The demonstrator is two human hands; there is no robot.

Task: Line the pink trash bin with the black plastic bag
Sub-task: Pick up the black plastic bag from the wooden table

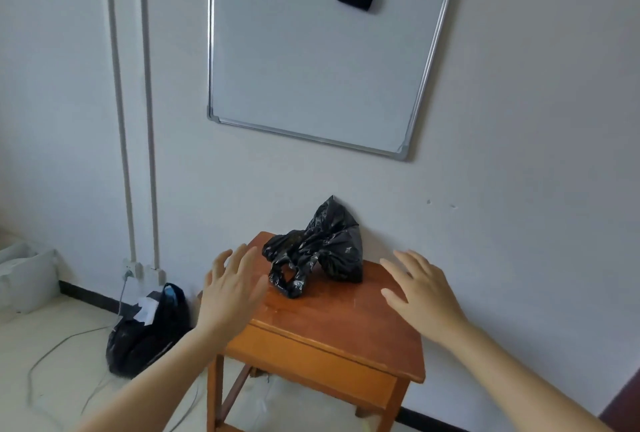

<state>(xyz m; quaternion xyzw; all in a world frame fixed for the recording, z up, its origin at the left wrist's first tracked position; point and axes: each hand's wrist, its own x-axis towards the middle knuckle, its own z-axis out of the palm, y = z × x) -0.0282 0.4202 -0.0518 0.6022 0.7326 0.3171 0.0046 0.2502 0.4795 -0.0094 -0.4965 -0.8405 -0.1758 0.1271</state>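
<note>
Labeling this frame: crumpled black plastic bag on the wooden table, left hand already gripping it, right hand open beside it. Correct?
Not quite. In the head view the left hand is not gripping the black plastic bag: it is open, fingers spread, just short of the bag. The rest holds: the bag lies crumpled on the wooden table, and the right hand is open beside it.

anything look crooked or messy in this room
The whiteboard hangs tilted on the wall, its right side lower. A full black bag sits open on the floor with paper poking out, and loose cables trail beside it.
</note>
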